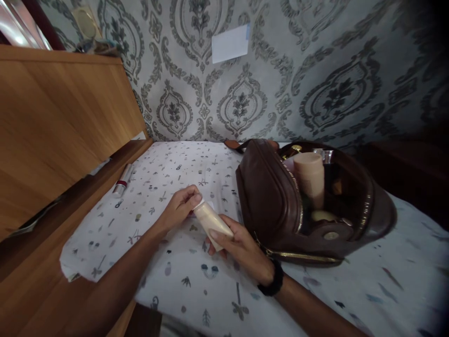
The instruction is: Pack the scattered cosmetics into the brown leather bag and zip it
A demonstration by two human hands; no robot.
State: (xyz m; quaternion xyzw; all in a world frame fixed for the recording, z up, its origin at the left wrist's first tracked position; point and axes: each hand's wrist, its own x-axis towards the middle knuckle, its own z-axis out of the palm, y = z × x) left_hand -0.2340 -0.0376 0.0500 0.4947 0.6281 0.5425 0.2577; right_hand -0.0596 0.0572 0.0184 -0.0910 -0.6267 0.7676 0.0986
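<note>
A cream-coloured tube [209, 223] is held at a slant above the white patterned cloth. My right hand [235, 241], with a black band at the wrist, is closed around the tube's lower end. At its upper end, my left hand [183, 204] pinches the whitish cap between thumb and fingers. Just right of my hands stands a brown leather bag [270, 187], unzipped and gaping. Inside it I see a beige cylindrical container [309, 175] standing upright, with several smaller items partly hidden in the dark interior.
A silver tube with a dark red band [122, 180] lies on the cloth [168, 168] at the left. A wooden cabinet [66, 103] borders the left side. Behind is a patterned wall [206, 98] with a white paper [230, 44] stuck on it.
</note>
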